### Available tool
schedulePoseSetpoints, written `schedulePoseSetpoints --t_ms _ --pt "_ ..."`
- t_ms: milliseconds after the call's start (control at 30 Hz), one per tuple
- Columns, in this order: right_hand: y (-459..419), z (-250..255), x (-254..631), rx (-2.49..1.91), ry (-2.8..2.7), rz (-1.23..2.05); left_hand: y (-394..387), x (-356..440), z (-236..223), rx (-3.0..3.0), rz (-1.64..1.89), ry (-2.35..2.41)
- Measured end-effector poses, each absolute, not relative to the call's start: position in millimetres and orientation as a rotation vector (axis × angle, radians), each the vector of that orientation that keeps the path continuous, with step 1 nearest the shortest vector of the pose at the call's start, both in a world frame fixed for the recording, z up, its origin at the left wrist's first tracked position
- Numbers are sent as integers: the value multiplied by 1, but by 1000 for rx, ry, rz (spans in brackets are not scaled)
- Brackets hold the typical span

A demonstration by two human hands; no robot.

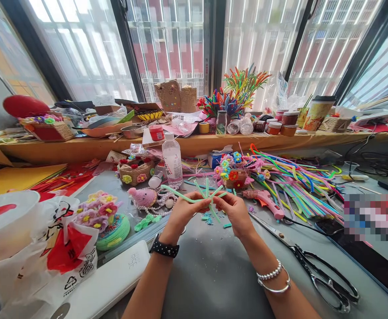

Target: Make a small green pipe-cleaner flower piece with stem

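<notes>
Light green pipe cleaners fan out like a star between my two hands above the grey table. My left hand pinches them from the left, thumb and fingers together, and one longer stem sticks out past it to the upper left. From the right, my right hand grips the same bundle with thumb and forefinger. The point where the stems meet is partly covered by my fingertips. Small green clippings lie on the table just below. A pink glue gun rests right of my right hand, with large scissors nearer me.
Many coloured pipe cleaners lie at the right. A water bottle and flower-trimmed baskets stand behind my hands. At left are a flower pot craft, a white box-like device and a plastic bag. A dark phone lies far right.
</notes>
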State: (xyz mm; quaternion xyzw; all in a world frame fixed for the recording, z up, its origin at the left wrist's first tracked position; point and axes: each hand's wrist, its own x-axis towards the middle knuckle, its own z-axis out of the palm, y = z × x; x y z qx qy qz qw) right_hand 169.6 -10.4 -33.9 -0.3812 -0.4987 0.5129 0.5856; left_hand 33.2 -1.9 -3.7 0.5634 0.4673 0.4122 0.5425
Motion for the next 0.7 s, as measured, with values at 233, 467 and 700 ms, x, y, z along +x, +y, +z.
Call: schedulePoseSetpoints --t_ms 233,467,700 --pt "-9 -34 169 -860 -1148 1206 2 31 -9 1424 883 1168" --pt "-7 -38 171 -888 -1016 1374 0 32 -8 1446 848 1160" --pt "-7 -35 173 -941 -1110 1273 0 36 -5 1422 1016 1160"
